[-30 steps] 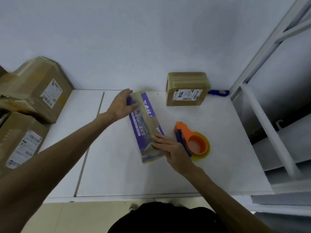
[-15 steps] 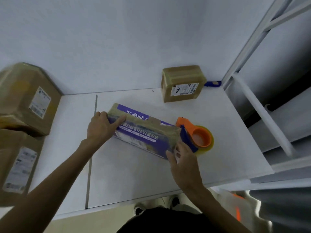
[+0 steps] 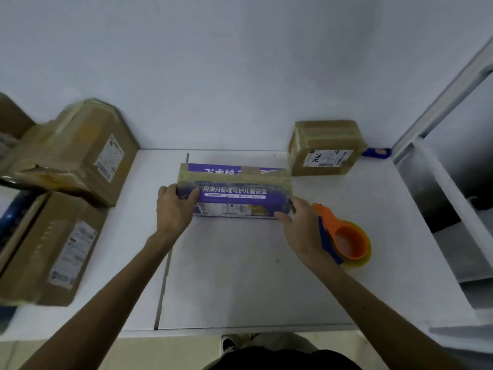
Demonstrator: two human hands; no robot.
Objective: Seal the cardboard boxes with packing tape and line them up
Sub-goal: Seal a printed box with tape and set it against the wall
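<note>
Two hands held a purple box (image 3: 234, 194) that lay lengthwise on a white table (image 3: 240, 279). The left hand (image 3: 173, 210) gripped the box's left end, with the thumb laid across the printed front and the fingers wrapped round the end. The right hand (image 3: 304, 228) clasped the box's right end, with the thumb at the lower front corner and the fingers curled against the end face. A band of packing tape (image 3: 240, 178), yellowish and glossy, ran along the box's top edge and down over both ends.

Just to the right of the purple box, an orange tape dispenser (image 3: 346, 243) with a blue blade guard lay on the table close by the right hand. Whether hand and dispenser touched could not be told.

Behind the box's right end, a small brown box (image 3: 325, 148) stood against the wall. It was taped across the top and its shipping label faced forward. The gap between it and the purple box was too narrow to judge.

Farther right of the purple box, a blue object (image 3: 376, 152) lay beside the small box at the wall.

Well to the left of the purple box sat two larger cardboard boxes, each with a white label. One (image 3: 80, 153) was tilted near the wall, and the other (image 3: 50, 249) was nearer the table's front edge.
</note>
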